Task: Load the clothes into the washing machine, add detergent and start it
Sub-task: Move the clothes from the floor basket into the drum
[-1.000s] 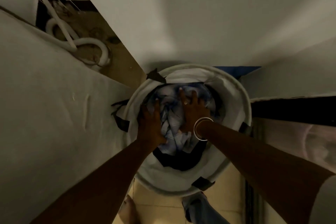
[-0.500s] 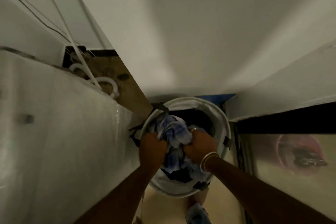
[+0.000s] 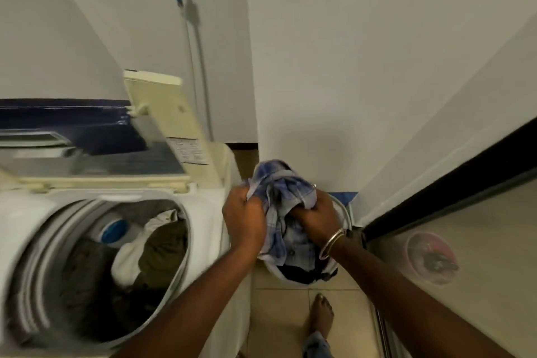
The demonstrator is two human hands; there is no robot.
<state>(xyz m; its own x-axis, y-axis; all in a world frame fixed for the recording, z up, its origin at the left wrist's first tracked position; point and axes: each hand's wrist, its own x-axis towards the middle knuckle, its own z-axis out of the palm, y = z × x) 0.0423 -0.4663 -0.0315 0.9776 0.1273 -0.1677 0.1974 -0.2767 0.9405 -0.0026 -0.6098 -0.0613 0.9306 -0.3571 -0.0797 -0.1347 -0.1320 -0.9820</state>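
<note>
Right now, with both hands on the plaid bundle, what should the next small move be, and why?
Probably swing the bundle left and drop it into the drum. The left hand and right hand both grip it above the basket; the lid stands up and the drum is open, with room above the clothes inside.

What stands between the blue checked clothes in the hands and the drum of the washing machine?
Nothing visible does. The left hand and the right hand grip the blue checked clothes just right of the washing machine, whose lid stands raised and whose drum is open, partly filled.
</note>
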